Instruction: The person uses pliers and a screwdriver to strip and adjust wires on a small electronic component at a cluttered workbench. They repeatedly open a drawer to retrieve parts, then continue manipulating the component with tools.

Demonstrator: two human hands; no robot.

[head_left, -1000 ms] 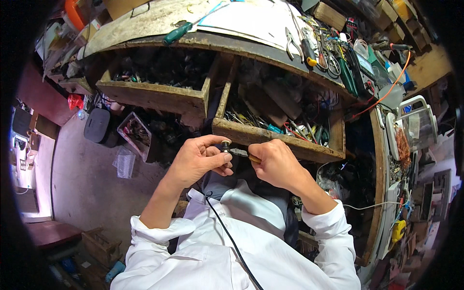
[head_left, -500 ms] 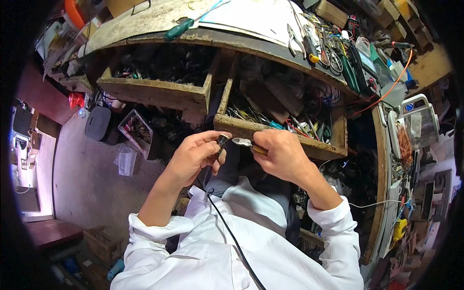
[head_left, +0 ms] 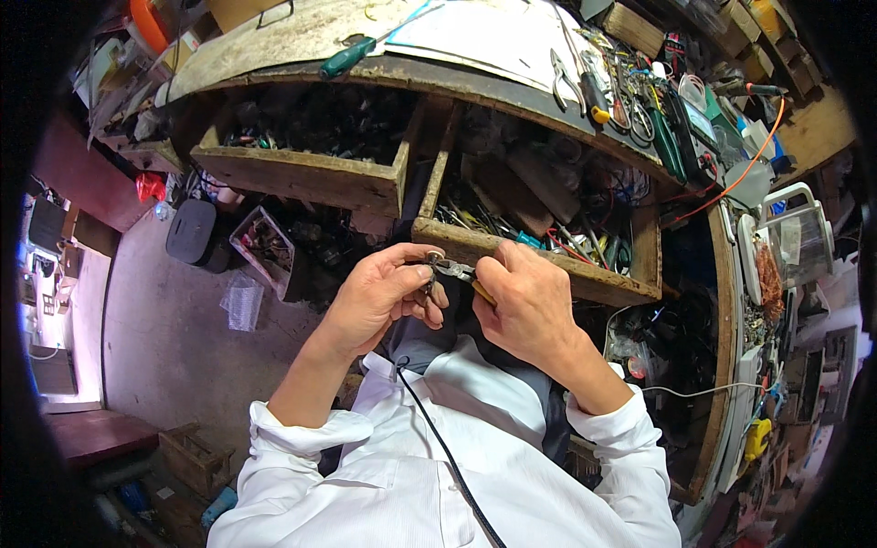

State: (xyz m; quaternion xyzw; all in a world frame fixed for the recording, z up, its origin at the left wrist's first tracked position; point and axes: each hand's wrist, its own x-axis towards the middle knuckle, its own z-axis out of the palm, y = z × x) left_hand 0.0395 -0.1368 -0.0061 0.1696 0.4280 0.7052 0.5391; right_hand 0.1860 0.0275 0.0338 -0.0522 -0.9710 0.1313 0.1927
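Over my lap, my left hand (head_left: 384, 290) pinches a small dark part (head_left: 430, 274) between thumb and fingers. A pale round end shows at its top, but most of it is covered by my fingers, so its kind is unclear. In my closed right hand (head_left: 532, 300) is a pair of pliers (head_left: 459, 270) with metal jaws and yellow-and-dark handles. The jaws point left and meet the small part at my left fingertips. Whether they grip it or only touch it, I cannot tell.
Just beyond my hands an open wooden drawer (head_left: 539, 259) holds several tools; another open drawer (head_left: 301, 175) is to its left. On the bench above lie a green-handled screwdriver (head_left: 349, 57), other pliers (head_left: 565, 84) and cluttered tools. A bin (head_left: 263, 248) stands on the floor at left.
My right hand has moved slightly left, bringing the plier jaws from a small gap up to the dark part. My left hand has turned the part, and its fingers are spread differently.
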